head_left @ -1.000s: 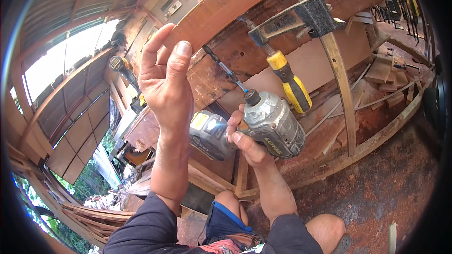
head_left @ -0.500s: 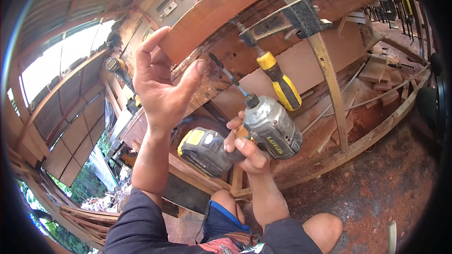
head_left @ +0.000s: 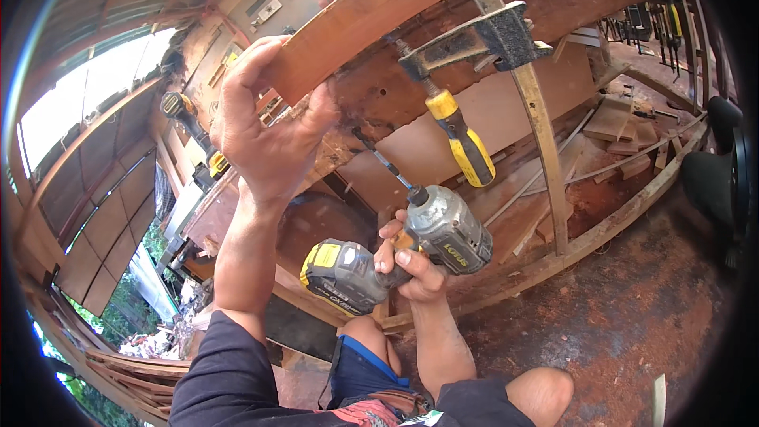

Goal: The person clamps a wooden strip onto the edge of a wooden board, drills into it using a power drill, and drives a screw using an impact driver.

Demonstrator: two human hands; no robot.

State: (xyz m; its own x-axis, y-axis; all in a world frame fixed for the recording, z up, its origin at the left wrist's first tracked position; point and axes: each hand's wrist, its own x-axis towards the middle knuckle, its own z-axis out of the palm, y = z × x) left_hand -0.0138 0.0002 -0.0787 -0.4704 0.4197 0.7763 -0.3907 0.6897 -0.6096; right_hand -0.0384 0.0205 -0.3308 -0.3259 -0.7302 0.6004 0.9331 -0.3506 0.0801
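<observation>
Reddish-brown timber fills the scene, and the account runs from the left side across. Far left, daylight shows through an open wall under a wooden roof frame. Just right of that, a second drill [head_left: 190, 122] with a yellow-and-black body rests on a beam, well apart from both hands. Next comes the left hand [head_left: 265, 130], raised with the forearm upright; its grip is pressed around the lower edge of the long curved plank [head_left: 379, 20], thumb on the near face and fingers curled over the rim. Below and to the right, the right hand [head_left: 407, 257] has its grip closed on the handle of the grey cordless driver [head_left: 419, 249], whose yellow-marked battery pack points left toward the left forearm. The driver's long bit [head_left: 379, 160] slants up and left, its tip meeting the rough, chipped wood just beside the heel of the left hand. Right of the bit, a metal bar clamp [head_left: 494, 39] bites on the plank, and its yellow-and-black screw handle [head_left: 462, 142] hangs down near the driver's nose without touching it. A pale upright batten runs down behind the clamp. Farther right lie wood offcuts [head_left: 624, 122] on the hull's framing, and the rust-red floor [head_left: 632, 308] spreads below, beside the person's bare knee.
</observation>
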